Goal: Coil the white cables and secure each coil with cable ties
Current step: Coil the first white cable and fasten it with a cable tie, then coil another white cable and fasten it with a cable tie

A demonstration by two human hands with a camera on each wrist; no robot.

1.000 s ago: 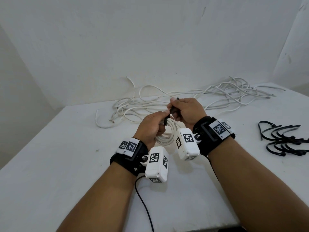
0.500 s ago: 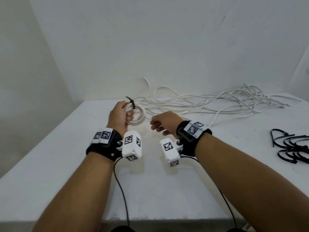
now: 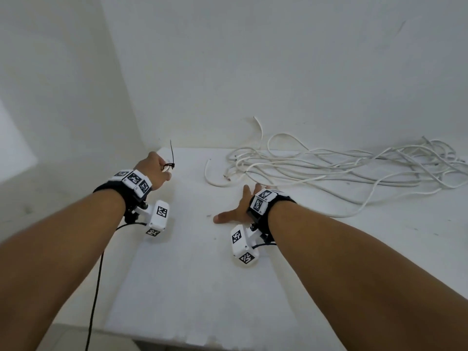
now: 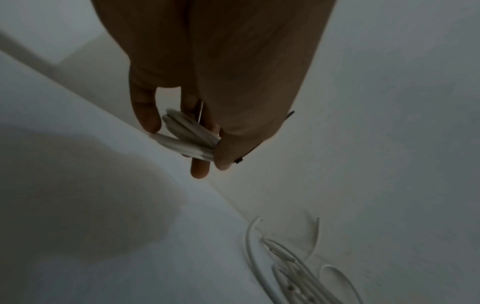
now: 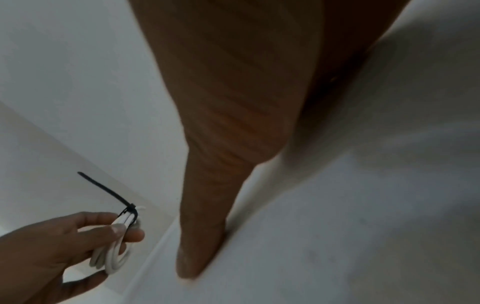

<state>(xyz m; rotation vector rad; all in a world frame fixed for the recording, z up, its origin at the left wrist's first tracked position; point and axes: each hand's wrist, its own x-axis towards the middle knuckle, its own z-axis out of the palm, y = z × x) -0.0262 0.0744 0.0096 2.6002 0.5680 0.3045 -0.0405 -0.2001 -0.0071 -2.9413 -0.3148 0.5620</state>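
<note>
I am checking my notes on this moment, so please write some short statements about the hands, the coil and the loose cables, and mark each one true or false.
1. The left hand holds a small coil of white cable. True.
2. A black cable tie is wrapped around the coil, its tail sticking up. True.
3. The right hand grips a cable tie. False: its fingers are spread, holding nothing, with at least one fingertip on the table.
4. The loose cables lie at the near edge of the table. False: they lie at the back, by the wall.
5. The coil rests on the table. False: the left hand holds it above the table's far left corner.
</note>
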